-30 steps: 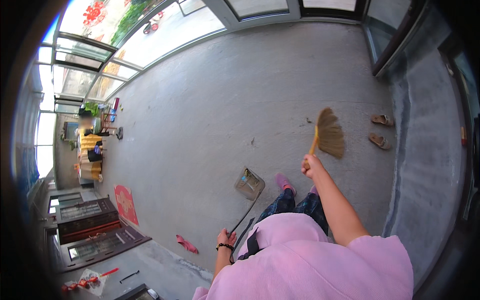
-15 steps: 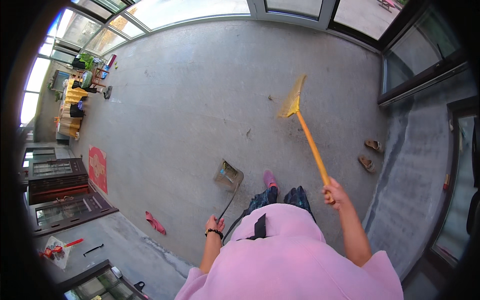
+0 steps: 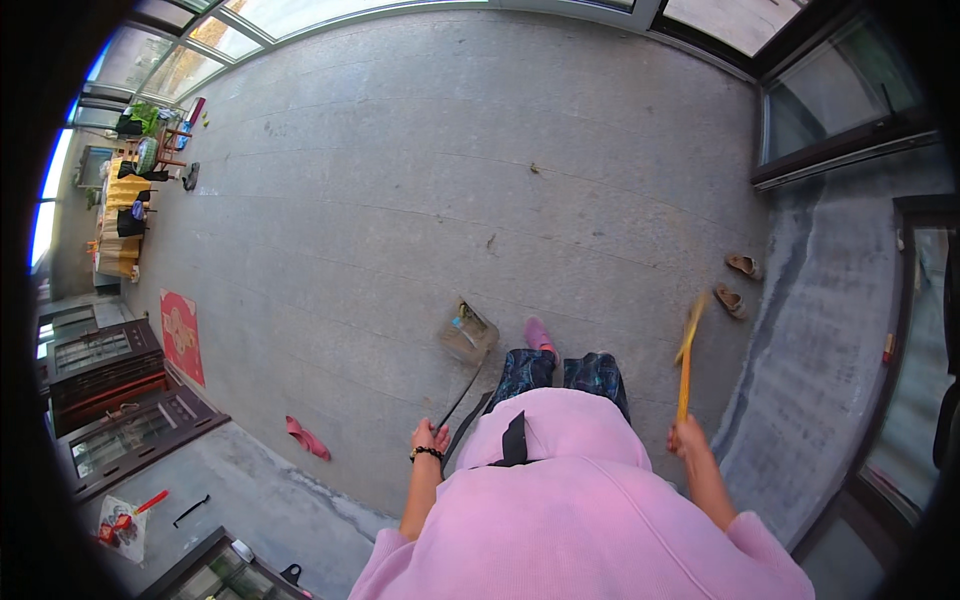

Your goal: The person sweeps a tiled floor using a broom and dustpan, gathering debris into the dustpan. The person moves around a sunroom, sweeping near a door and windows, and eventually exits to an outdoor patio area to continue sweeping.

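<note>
My left hand (image 3: 429,438), with a dark bead bracelet at the wrist, is closed round the thin dark handle of a dustpan (image 3: 467,334). The pan rests on the concrete floor ahead of my feet, with some litter inside, part of it blue. Out to the right, my right hand (image 3: 686,437) grips the orange handle of a yellow broom (image 3: 684,385). The broom's head points away from me, close to a pair of brown sandals, and is smeared by motion. Whether its bristles touch the floor I cannot tell.
Small bits of debris (image 3: 534,169) lie on the grey floor (image 3: 380,200). A red mat (image 3: 182,335) and a pink shoe (image 3: 307,439) are at the left. Brown sandals (image 3: 731,301) stand by the right wall. Far left is a table with a yellow cloth (image 3: 122,215).
The broom has swung right and back toward me, from far ahead to beside the sandals. My right hand has come lower. The dustpan has shifted slightly right in view.
</note>
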Demonstrator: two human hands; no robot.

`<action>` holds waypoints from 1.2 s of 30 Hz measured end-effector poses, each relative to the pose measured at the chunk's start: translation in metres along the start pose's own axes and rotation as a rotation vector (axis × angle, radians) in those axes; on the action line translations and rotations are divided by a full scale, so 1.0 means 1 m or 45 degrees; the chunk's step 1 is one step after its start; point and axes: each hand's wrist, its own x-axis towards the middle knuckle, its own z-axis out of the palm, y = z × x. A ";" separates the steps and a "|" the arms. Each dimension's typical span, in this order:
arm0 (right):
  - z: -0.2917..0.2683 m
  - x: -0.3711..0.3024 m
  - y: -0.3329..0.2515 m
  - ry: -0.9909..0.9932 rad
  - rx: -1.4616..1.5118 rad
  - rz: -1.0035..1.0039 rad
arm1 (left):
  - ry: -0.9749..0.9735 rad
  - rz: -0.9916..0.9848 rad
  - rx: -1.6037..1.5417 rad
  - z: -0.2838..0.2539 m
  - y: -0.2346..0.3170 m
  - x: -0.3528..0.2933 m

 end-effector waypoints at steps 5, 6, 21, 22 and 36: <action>0.070 0.096 -0.052 -0.301 0.412 0.322 | 0.022 0.048 0.019 -0.006 0.015 -0.003; 0.102 0.098 -0.060 -0.344 0.379 0.283 | 0.031 0.068 0.019 -0.008 0.015 -0.002; 0.303 0.002 -0.282 -1.115 0.124 -0.086 | 0.223 0.007 -0.449 -0.021 -0.030 -0.010; 0.290 -0.016 -0.285 -1.158 0.088 -0.133 | 0.278 -0.001 -0.482 -0.016 -0.031 -0.012; 0.255 -0.034 -0.386 -1.280 -1.516 0.328 | 0.667 -0.006 -1.063 0.072 -0.016 -0.095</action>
